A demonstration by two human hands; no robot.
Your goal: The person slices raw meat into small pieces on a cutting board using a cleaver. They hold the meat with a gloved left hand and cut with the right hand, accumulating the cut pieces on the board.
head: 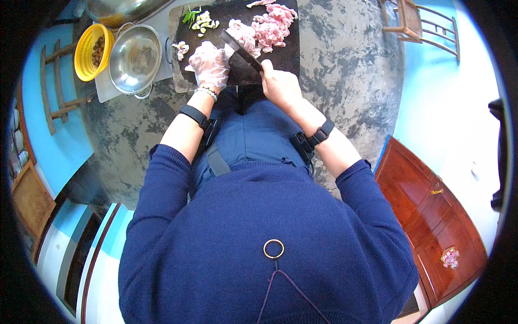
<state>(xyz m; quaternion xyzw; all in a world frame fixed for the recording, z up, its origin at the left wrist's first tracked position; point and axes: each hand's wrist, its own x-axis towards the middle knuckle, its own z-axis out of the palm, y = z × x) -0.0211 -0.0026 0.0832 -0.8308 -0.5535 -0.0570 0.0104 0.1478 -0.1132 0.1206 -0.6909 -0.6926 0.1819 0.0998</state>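
Note:
My left hand (209,65), in a clear plastic glove, is bent over the left part of a dark cutting board (279,65). What lies under its fingers is hidden. My right hand (281,85), bare, grips a kitchen knife (242,50) whose dark spine slants up and left, its tip end just right of my left fingers. Beyond the knife lie a heap of sliced pale pink meat (241,34) and a larger heap (275,24) farther right. Cut pale cloves, apparently garlic (204,22), and green strips (190,15) sit at the far left. Small whitish-purple pieces (182,49) lie left of my glove.
Left of the board stands a two-handled steel basin (129,40), beside a yellow plastic basket (81,56) holding brown pieces. A large metal vessel (125,9) is behind them. Wooden chairs stand at left (58,81) and right (408,24). The floor (348,81) is mottled grey.

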